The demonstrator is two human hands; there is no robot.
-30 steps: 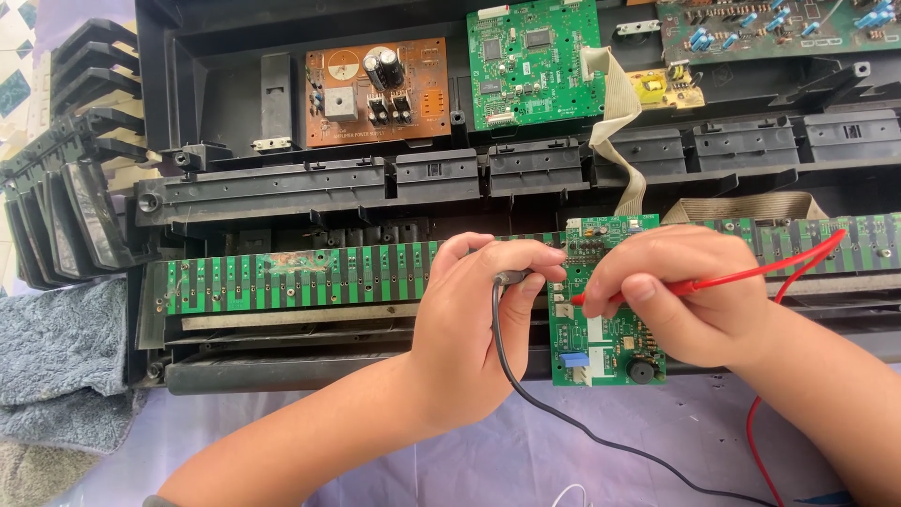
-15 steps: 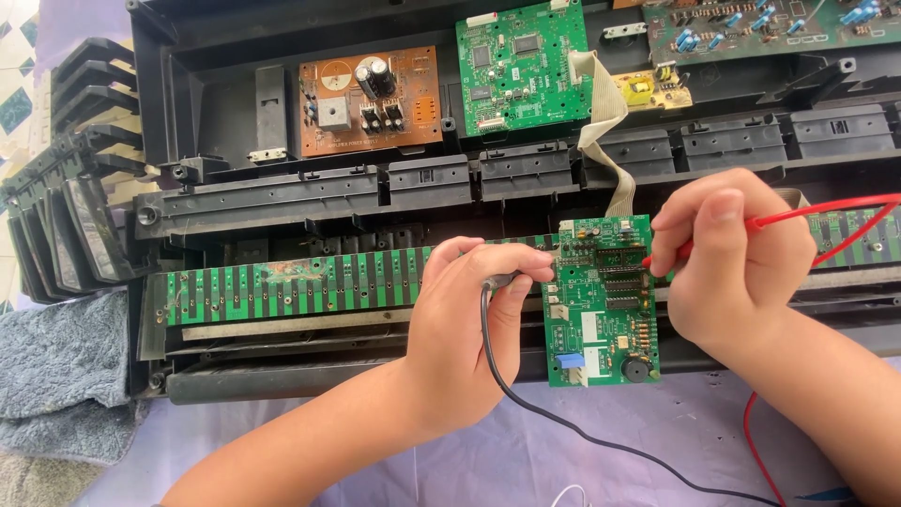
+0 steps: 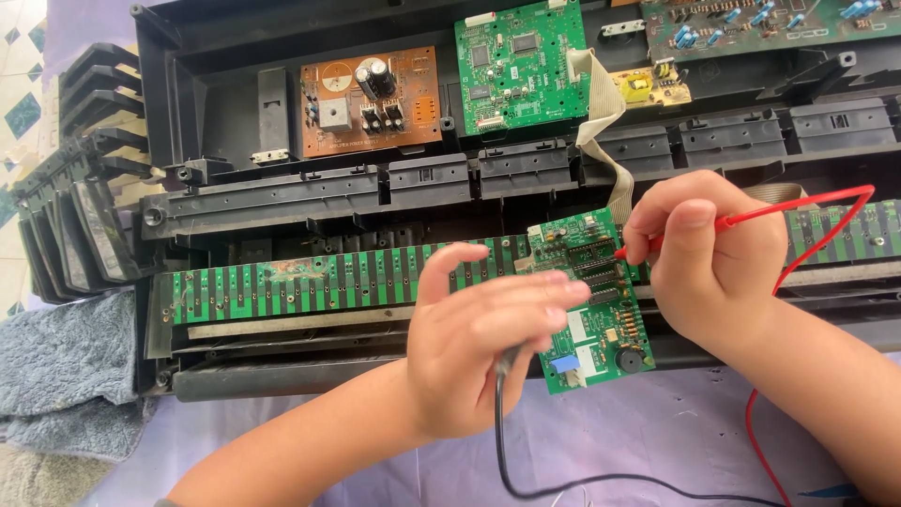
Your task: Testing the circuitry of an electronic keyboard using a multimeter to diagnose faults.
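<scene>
two bare forearms, no sleeves, left hand (image 3: 479, 352) and right hand (image 3: 718, 258), short plain nails, no rings

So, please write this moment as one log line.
left hand: holds black probe | right hand: red probe on small green board

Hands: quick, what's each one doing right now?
Left hand: closed on the black probe, above the small green circuit board.
Right hand: closed on the red probe, tip at that board.
</scene>
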